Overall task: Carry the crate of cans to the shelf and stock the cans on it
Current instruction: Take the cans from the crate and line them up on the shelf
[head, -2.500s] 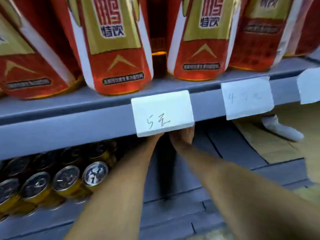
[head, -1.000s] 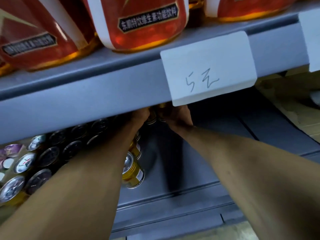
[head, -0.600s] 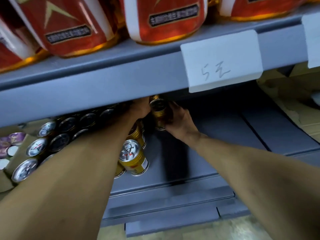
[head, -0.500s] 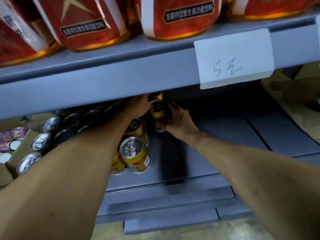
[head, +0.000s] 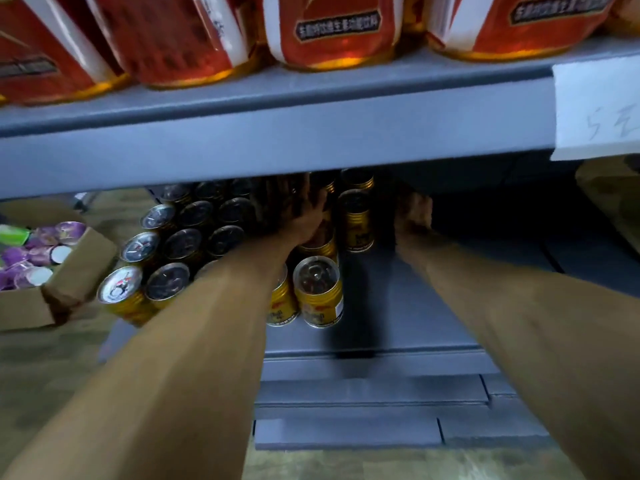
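Note:
Gold cans with silver tops [head: 173, 244] stand packed in rows on the left of the lower grey shelf [head: 415, 306]. My left hand [head: 304, 211] reaches in under the upper shelf, its fingers stretched flat against the cans at the back. One gold can [head: 356, 220] stands at the right end of the rows, another gold can [head: 317, 292] nearer the front. My right hand [head: 414, 211] sits in shadow a little right of the end can, apart from it, with nothing visible in it. No crate is in view.
The upper shelf's grey edge [head: 277, 143] hangs low over both hands and carries large red-and-gold bottles [head: 332, 29] and a white price label [head: 595, 112]. A cardboard box of purple cups [head: 69, 271] sits at the left, brown cardboard [head: 613, 202] at the right.
My right hand has let go of the gold can it was holding and moved right of it. My left hand stays on the back cans. My view has swung left.

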### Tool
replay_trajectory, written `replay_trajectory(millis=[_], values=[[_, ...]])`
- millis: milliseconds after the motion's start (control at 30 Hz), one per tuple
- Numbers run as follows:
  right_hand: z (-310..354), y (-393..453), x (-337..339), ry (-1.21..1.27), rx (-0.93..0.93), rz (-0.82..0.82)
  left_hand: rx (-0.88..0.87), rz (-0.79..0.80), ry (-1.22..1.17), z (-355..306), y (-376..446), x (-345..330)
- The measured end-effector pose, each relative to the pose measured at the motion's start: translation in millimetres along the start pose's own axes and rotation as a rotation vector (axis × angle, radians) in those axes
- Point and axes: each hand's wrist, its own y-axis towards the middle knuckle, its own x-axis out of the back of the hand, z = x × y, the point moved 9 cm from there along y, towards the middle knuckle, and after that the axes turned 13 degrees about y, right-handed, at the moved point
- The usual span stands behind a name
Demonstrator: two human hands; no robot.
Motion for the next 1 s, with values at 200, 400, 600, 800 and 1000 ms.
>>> replay_trajectory(millis=[200, 400, 600, 800, 1000], values=[[-1.8, -9.9, -55.3, 0.096, -0.092, 0.208, -0.019, 0.032, -0.025, -0.1, -1.5, -5.8], [-14.2, -3.9, -53.7, 0.137, -0.153, 0.138, 0.016, 0.040, 0.086, 2.1, 2.5, -8.3], [-12.8, -4.7, -17.7, 0.109, -0.043, -0.215, 0.014, -0.002, 0.127, 7.9, 8.4, -3.2], [-14.4, 1.2, 4.6, -0.021, 0.048, -0.183, -0.026, -0.054, 0.203, 16.6, 28.3, -13.7], [1.4, -4.3, -27.3, -0.442, 0.208, -0.023, -0.022, -0.073, 0.216, 18.0, 30.5, -13.1]])
